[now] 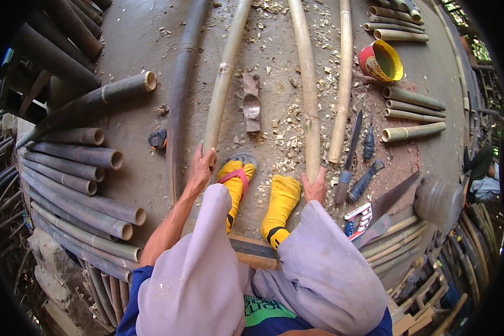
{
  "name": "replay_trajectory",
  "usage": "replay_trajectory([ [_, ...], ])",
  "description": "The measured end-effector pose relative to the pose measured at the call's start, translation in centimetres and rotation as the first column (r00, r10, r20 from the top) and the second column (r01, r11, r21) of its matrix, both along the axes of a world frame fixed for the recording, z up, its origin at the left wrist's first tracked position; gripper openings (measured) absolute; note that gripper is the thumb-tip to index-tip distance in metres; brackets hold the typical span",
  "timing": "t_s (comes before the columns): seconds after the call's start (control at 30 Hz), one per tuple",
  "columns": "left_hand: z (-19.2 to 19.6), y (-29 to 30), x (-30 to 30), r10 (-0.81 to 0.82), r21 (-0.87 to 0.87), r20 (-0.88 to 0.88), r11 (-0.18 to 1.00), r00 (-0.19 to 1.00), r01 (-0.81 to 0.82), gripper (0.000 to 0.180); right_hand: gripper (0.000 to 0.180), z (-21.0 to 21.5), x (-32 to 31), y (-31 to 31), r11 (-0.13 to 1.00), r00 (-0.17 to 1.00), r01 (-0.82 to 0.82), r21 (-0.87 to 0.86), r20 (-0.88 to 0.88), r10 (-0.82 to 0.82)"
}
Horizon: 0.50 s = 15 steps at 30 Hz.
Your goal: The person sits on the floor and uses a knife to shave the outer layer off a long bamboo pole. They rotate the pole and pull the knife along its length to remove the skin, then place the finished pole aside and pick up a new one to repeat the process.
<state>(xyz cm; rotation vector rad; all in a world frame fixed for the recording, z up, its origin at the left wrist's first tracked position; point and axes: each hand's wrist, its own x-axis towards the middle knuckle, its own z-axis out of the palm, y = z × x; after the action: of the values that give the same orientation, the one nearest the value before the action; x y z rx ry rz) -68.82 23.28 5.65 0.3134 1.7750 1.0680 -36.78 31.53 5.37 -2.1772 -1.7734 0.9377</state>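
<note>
The person is down low in front of me, knees [214, 203] raised and spread, both feet [283, 199] set between the hands. The bare left forearm [176, 215] slants up and inward past the outer side of the left knee, and the left hand [201, 166] curls its fingers into a grip. The right hand [315, 187] grips too, thumb pointing forward, just beyond the right knee, which hides its forearm.

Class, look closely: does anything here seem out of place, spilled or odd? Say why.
Yes, a mismatch: a red-strapped flip-flop is on the left yellow sock, but none shows on the right yellow sock. Pale chips also litter the ground.
</note>
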Motion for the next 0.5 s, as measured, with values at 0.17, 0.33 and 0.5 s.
replay_trajectory([
  [0.17, -1.1, 2.3, -4.6, -0.147, 0.001, -0.441, 0.986, 0.885, 0.164, 0.046, 0.052, -1.2, 0.5, -0.2, 0.999, 1.0, -0.026, 0.039, -0.015, 0.027],
  [0.33, 3.7, 2.5, -6.7, -0.025, 0.068, -0.784, 0.99, 0.62, 0.127, 0.038, 0.052, -1.1, 0.2, -0.1, 0.999, 0.999, -0.037, -0.013, 0.025, 0.037],
  [0.5, 2.9, -2.9, -9.1, 0.072, 0.054, -0.743, 0.997, 0.666, -0.048, 0.031, 0.054, -0.8, 0.3, -0.4, 1.0, 1.0, -0.006, -0.031, -0.005, 0.006],
])
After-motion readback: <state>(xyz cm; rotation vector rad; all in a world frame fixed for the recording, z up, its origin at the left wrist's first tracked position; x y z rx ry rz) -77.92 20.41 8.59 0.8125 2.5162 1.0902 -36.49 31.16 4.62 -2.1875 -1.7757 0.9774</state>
